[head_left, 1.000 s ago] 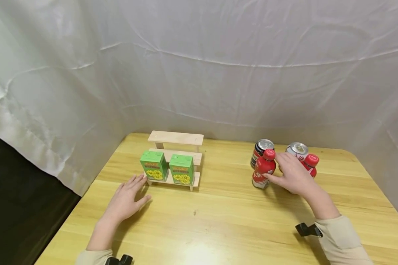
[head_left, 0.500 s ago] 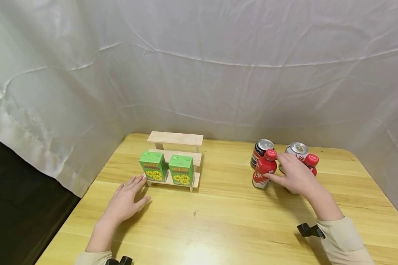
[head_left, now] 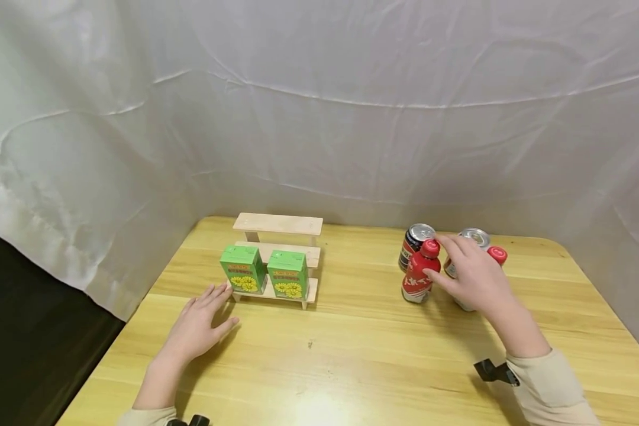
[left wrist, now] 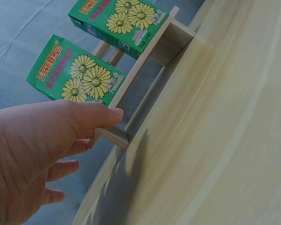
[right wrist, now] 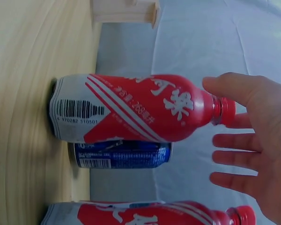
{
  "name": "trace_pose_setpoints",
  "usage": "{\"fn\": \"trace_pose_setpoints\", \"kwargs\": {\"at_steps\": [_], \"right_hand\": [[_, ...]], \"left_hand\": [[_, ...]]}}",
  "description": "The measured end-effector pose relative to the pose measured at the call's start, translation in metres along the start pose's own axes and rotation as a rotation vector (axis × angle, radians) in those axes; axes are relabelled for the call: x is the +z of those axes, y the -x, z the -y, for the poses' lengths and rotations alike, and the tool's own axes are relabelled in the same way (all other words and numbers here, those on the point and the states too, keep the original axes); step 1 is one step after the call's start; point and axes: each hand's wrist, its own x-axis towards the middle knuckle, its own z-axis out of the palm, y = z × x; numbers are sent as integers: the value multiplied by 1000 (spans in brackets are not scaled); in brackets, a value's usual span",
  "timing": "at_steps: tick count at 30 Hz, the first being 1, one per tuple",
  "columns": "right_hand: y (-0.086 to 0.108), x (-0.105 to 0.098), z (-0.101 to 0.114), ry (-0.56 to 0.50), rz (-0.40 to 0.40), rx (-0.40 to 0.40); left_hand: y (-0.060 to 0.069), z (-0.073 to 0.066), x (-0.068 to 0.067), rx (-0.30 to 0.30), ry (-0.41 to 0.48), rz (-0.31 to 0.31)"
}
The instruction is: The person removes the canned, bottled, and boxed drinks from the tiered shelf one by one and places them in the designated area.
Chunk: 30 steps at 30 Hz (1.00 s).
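A red-and-white plastic bottle [head_left: 419, 275] with a red cap stands upright on the table. My right hand [head_left: 474, 278] is at its upper right side. In the right wrist view, the thumb lies by the bottle's shoulder, with the fingers spread fairly straight beyond the cap; whether the thumb touches is unclear. On the lowest step of a small wooden tiered stand [head_left: 277, 223] stand two green drink cartons [head_left: 243, 270] with yellow flowers. My left hand [head_left: 194, 328] is at the stand's left end, fingers extended; in the left wrist view the thumb overlaps the step's near corner.
Behind the bottle is a dark can [head_left: 422, 232]. A silver-topped can [head_left: 475, 237] and a second red-capped bottle [head_left: 497, 255] are partly hidden by my right hand. Pale cloth [head_left: 319, 118] hangs along the table's back. The stand's upper two steps bear nothing.
The bottle by my right hand has turned, so different label markings face me. My right fingers have straightened and spread. The left hand keeps its place; the head view has shifted slightly.
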Motion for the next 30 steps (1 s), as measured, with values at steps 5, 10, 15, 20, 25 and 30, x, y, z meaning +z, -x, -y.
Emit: {"fn": "trace_pose_setpoints", "kwargs": {"at_steps": [5, 10, 15, 20, 25, 30], "right_hand": [[-1, 0, 6, 13, -128, -125], [-1, -1, 18, 11, -219, -205], [-3, 4, 36, 13, -249, -267], [-1, 15, 55, 22, -216, -324], [-1, 26, 73, 24, -147, -382], [-12, 38, 92, 10, -115, -448]], "left_hand": [[1, -1, -1, -2, -1, 3], [1, -3, -1, 6, -2, 2], [2, -2, -2, 7, 0, -4], [1, 0, -2, 4, -8, 1], [0, 1, -2, 7, -1, 2], [0, 0, -2, 6, 6, 4]]}}
